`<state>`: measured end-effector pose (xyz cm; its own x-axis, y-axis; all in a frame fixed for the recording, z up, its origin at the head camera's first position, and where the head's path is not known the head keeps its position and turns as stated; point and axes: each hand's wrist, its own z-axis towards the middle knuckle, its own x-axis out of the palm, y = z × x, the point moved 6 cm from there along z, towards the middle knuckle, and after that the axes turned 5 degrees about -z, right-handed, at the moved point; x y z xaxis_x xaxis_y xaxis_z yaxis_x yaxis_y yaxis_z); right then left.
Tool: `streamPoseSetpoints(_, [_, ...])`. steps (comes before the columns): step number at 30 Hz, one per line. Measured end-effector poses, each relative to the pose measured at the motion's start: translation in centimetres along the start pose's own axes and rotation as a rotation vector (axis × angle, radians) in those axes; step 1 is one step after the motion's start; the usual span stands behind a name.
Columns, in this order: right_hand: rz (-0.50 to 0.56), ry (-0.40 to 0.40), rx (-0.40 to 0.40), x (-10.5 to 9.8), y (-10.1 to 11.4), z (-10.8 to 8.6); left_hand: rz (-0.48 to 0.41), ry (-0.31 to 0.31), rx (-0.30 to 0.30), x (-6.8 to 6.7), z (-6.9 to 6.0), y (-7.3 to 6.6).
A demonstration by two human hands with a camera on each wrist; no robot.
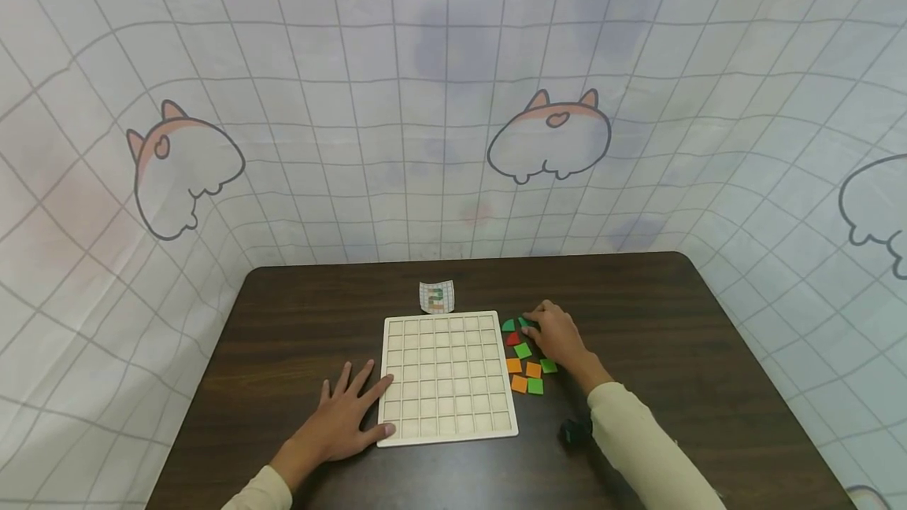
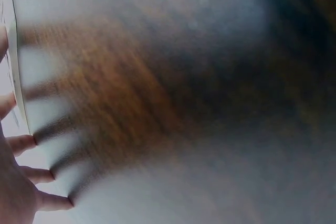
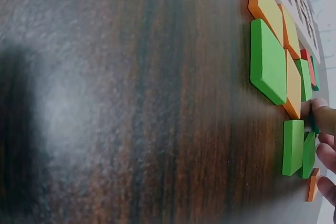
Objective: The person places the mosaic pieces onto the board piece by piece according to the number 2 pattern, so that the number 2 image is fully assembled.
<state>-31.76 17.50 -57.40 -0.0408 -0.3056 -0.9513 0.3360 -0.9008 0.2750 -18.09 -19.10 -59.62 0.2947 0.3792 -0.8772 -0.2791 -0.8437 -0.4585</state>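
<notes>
A pale square board (image 1: 446,369) with a grid of shallow cells lies on the table. My left hand (image 1: 340,423) rests spread at its left edge, thumb and index fingertips touching the rim. Right of the board, my right hand (image 1: 557,334) reaches over a cluster of small blocks. Its thumb and fingertips pinch a dark green block (image 1: 523,322), partly hidden by the hand. Close by lie a dark green rounded block (image 1: 509,325), a red block (image 1: 513,338), orange blocks (image 1: 513,366) and light green squares (image 1: 534,386). An orange piece (image 3: 313,185) shows under the fingers in the right wrist view.
A small card (image 1: 436,297) with a coloured grid pattern lies behind the board. Near the right forearm is a dark round object (image 1: 573,434). The brown wooden table (image 1: 305,313) is enclosed by a white gridded curtain (image 1: 368,140).
</notes>
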Motion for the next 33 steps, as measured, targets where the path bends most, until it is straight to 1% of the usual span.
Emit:
streamPoseSetpoints(6, [0.046, -0.008, 0.014, 0.21, -0.04, 0.15, 0.003, -0.002, 0.001, 0.01, -0.07, -0.06])
streamPoseSetpoints(12, [0.062, -0.007, 0.038, 0.29, 0.11, 0.05, -0.001, 0.0, 0.004, 0.1, -0.1, -0.04])
streamPoseSetpoints(22, [0.084, -0.025, 0.015, 0.23, 0.37, -0.1, -0.001, -0.002, 0.005, -0.01, -0.08, -0.08])
streamPoseSetpoints(26, [0.099, -0.016, 0.015, 0.25, 0.39, -0.05, 0.001, 0.001, 0.003, 0.04, -0.03, -0.01])
streamPoseSetpoints(33, [0.184, -0.013, 0.039, 0.5, -0.08, -0.05, -0.002, 0.009, -0.005, 0.08, 0.0, 0.01])
